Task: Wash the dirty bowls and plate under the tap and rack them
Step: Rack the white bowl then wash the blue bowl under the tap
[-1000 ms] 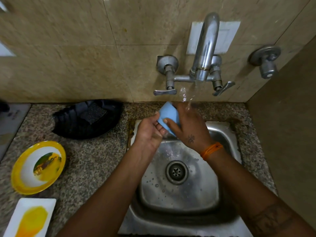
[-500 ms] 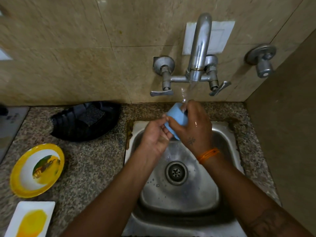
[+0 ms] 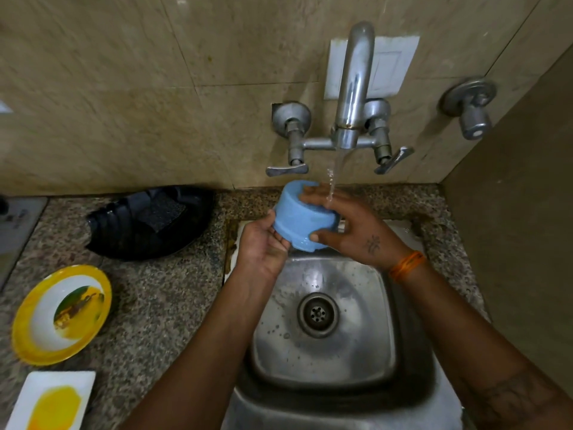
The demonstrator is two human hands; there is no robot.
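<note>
A speckled stone counter (image 3: 161, 305) runs along the tiled wall (image 3: 124, 88), and a steel sink (image 3: 325, 352) is set into its right end, with a drain (image 3: 317, 315) in the middle of the basin. At the counter's back edge, left of the sink, sits a black basket (image 3: 124, 231) with a dark scrub pad (image 3: 161, 212) in it. Near the counter's left edge lies a yellow-rimmed plate (image 3: 28, 311) smeared with food, and at the front left corner a white dish (image 3: 86, 383) stained yellow. The tap (image 3: 355, 85) on the wall above the sink's back edge is running.

A blue bowl (image 3: 297, 218) is held upside down and tilted over the sink's back edge, just left of the stream. The left hand (image 3: 263, 246) grasps its rim from below, fingers curled round the edge. The right hand (image 3: 350, 231) clasps the bowl's side, thumb near the rim, fingers spread over the base, and the water falls on those fingers. An orange band (image 3: 406, 265) is on the right wrist.
</note>
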